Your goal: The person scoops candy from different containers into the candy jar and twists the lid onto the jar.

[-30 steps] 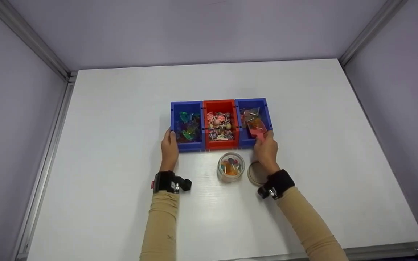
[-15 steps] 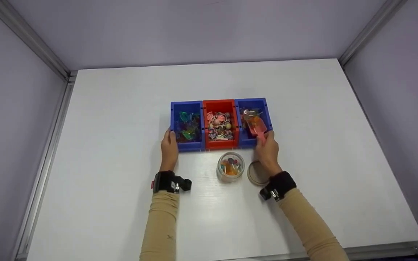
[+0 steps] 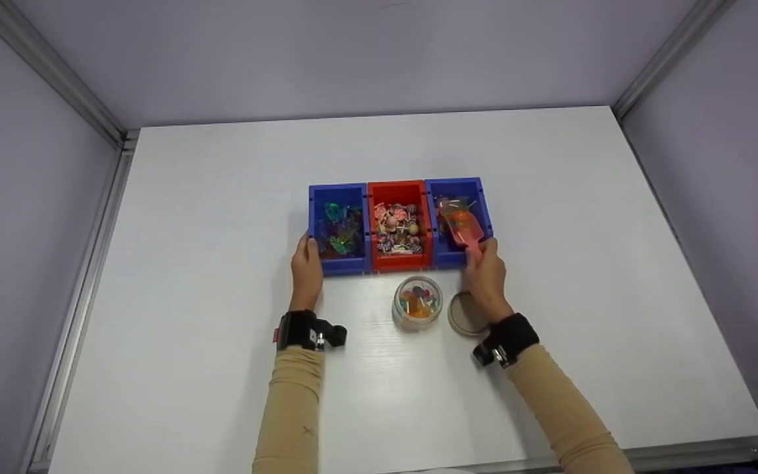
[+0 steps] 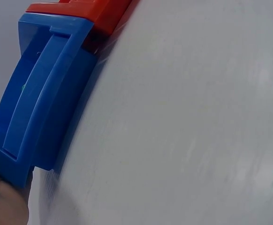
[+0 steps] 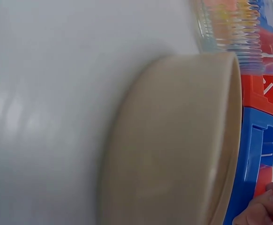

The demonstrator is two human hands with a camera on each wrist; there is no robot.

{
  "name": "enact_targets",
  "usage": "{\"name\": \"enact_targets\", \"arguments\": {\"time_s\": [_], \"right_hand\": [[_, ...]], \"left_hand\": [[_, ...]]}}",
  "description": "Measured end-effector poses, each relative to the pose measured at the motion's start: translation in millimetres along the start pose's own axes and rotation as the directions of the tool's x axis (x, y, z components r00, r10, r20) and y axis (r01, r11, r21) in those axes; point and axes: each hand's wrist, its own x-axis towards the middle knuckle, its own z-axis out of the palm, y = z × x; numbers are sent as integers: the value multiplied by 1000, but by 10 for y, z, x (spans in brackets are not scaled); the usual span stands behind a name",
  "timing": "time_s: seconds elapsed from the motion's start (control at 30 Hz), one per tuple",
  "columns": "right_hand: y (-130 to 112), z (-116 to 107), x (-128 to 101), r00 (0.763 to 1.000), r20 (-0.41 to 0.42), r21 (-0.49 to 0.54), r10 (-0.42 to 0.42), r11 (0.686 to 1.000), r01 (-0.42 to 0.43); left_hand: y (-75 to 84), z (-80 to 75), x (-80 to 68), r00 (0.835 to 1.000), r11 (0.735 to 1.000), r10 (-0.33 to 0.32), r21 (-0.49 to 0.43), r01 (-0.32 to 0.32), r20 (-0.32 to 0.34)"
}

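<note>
My right hand (image 3: pixel 487 280) grips the handle of a translucent pink scoop (image 3: pixel 467 232), whose bowl is tilted into the right blue bin (image 3: pixel 454 185). Orange and clear pieces, seemingly lollipops, lie at the scoop's front end. At the other end of the row, my left hand (image 3: pixel 306 273) holds the front left corner of the left blue bin (image 3: pixel 346 266), which contains green and dark see-through pieces. Between them stands a red bin (image 3: pixel 402 263) with small patterned lollipops. A clear jar (image 3: pixel 412 323) of colourful lollipops stands uncovered before the bins.
A beige lid (image 3: pixel 464 315) lies right of the jar, partly under my right wrist; it looms close in the right wrist view. Everything stands on a white table (image 3: pixel 221 263) enclosed by pale walls (image 3: pixel 379 59) on three sides.
The scoop has shifted slightly, and the clear pieces at its front have dropped lower into the right bin. My right wrist has drifted a little right. My left hand stays in place.
</note>
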Motion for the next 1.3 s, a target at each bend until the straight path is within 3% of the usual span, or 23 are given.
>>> {"name": "enact_targets", "arguments": {"time_s": [0.97, 1.3], "right_hand": [[85, -146, -78, 989, -82, 130, -119, 983, 129], [148, -214, -225, 986, -97, 136, -135, 980, 148]], "left_hand": [[11, -1, -12, 1000, 1000, -3, 8, 3, -8], [14, -4, -16, 1000, 1000, -2, -4, 2, -12]]}}
